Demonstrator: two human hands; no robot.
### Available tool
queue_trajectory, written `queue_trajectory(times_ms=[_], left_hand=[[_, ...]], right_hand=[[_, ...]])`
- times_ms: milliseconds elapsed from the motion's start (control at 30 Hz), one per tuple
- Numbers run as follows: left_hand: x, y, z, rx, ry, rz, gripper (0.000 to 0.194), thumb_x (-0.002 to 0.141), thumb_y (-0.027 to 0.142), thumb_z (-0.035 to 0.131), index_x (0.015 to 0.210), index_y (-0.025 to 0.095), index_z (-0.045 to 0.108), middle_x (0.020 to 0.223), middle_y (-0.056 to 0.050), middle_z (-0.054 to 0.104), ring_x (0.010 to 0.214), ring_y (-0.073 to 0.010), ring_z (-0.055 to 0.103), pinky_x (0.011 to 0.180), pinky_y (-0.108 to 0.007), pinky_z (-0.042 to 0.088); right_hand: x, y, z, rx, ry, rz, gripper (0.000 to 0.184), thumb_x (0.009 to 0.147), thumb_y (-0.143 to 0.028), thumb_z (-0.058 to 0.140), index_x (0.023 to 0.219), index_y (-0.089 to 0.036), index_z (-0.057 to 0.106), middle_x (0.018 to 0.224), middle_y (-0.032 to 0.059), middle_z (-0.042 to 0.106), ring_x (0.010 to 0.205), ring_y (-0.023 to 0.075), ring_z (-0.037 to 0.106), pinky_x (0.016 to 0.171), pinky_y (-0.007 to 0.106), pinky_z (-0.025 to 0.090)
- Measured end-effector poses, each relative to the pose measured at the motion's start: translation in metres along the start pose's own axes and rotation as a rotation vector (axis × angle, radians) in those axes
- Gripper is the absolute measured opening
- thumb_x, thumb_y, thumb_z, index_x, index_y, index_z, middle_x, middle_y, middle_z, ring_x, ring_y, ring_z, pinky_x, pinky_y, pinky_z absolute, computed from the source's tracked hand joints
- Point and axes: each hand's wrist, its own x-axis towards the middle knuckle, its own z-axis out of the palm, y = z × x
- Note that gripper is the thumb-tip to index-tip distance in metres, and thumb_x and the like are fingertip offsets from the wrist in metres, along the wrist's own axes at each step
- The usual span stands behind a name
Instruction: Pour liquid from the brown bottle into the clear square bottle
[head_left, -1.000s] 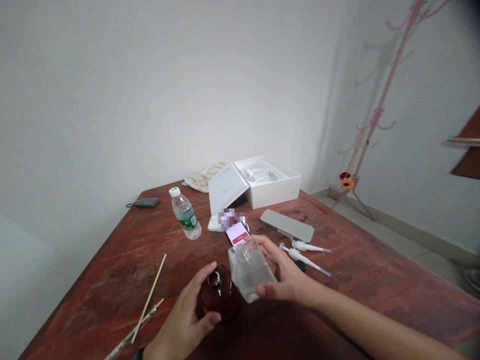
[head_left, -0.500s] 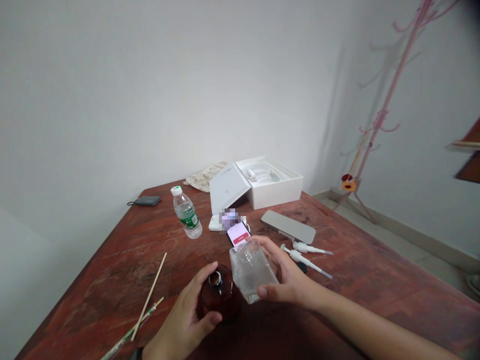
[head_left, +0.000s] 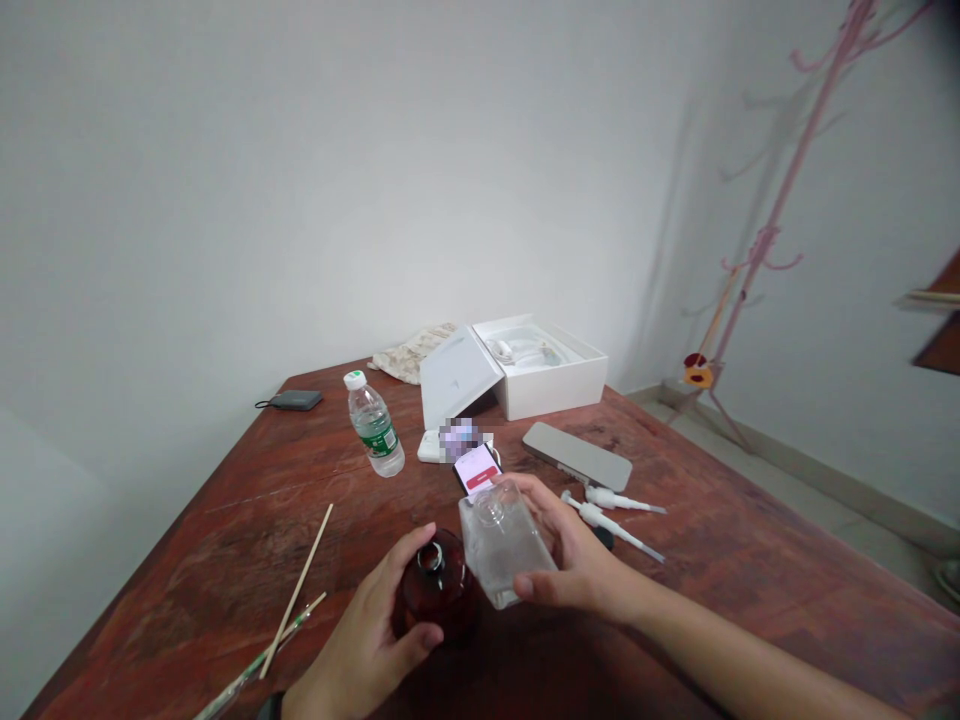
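Observation:
My left hand (head_left: 382,625) is wrapped round the side of a dark brown bottle (head_left: 442,592) that stands on the table with its round neck uncovered. Close beside it, my right hand (head_left: 559,550) grips a clear, square-sided bottle (head_left: 501,548), tilted, its open neck toward the phone. Whether any liquid is inside the clear bottle I cannot tell. Two white pump heads (head_left: 611,518) with thin tubes lie to the right of my right hand. A small dark round object (head_left: 603,537), partly hidden, lies by them.
Beyond my hands are a lit phone (head_left: 477,468), a grey flat case (head_left: 577,456) and an open white box (head_left: 555,385). A capped water bottle (head_left: 375,425) stands left of the phone. Wooden chopsticks (head_left: 298,590), one pair partly in a wrapper, lie at the left. The table (head_left: 225,545) meets the wall.
Both hands keep their hold on the bottles in nearly the same place. Only a slight shift of the camera view shows.

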Motion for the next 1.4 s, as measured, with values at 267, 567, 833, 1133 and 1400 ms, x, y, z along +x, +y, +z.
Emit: queue_trajectory(times_ms=[267, 567, 833, 1133, 1400], left_hand=[[0.003, 0.007, -0.001, -0.003, 0.005, 0.017, 0.086, 0.103, 0.081, 0.058, 0.170, 0.028, 0.045, 0.161, -0.018, 0.063, 0.144, -0.0401, 0.065, 0.126, -0.054, 0.049], [0.004, -0.002, 0.005, -0.021, 0.033, 0.065, 0.088, 0.101, 0.083, 0.060, 0.169, 0.027, 0.048, 0.160, -0.019, 0.065, 0.143, -0.0412, 0.067, 0.123, -0.052, 0.054], [0.007, 0.012, 0.006, -0.092, 0.111, 0.117, 0.075, 0.101, 0.061, 0.078, 0.167, 0.038, 0.052, 0.159, -0.009, 0.069, 0.141, -0.0374, 0.070, 0.119, -0.048, 0.058], [0.010, 0.025, 0.005, -0.176, 0.168, 0.151, 0.074, 0.094, 0.052, 0.089, 0.161, 0.040, 0.061, 0.150, -0.003, 0.076, 0.131, -0.0351, 0.078, 0.113, -0.040, 0.061], [0.011, 0.035, 0.004, -0.204, 0.188, 0.114, 0.072, 0.094, 0.052, 0.089, 0.159, 0.035, 0.064, 0.150, -0.006, 0.076, 0.132, -0.0359, 0.077, 0.115, -0.044, 0.060]], right_hand=[[-0.001, 0.003, -0.001, -0.002, 0.016, 0.002, 0.088, 0.075, -0.041, 0.103, 0.144, -0.031, 0.050, 0.135, 0.0102, 0.070, 0.115, 0.0311, 0.075, 0.097, 0.044, 0.056], [-0.002, 0.001, 0.000, 0.004, 0.033, 0.032, 0.090, 0.072, -0.047, 0.103, 0.144, -0.032, 0.050, 0.133, 0.0117, 0.072, 0.116, 0.0347, 0.076, 0.100, 0.049, 0.057], [-0.006, 0.007, -0.005, -0.110, 0.086, 0.039, 0.096, 0.067, -0.053, 0.103, 0.147, -0.035, 0.053, 0.137, 0.0130, 0.074, 0.120, 0.0380, 0.074, 0.102, 0.050, 0.058], [-0.006, 0.013, -0.014, -0.158, 0.139, 0.068, 0.104, 0.060, -0.061, 0.103, 0.146, -0.034, 0.053, 0.129, 0.0117, 0.078, 0.121, 0.0415, 0.074, 0.108, 0.057, 0.057], [-0.008, 0.016, -0.025, -0.224, 0.154, 0.067, 0.106, 0.058, -0.067, 0.103, 0.146, -0.034, 0.054, 0.142, 0.0134, 0.075, 0.128, 0.0453, 0.072, 0.112, 0.062, 0.055]])
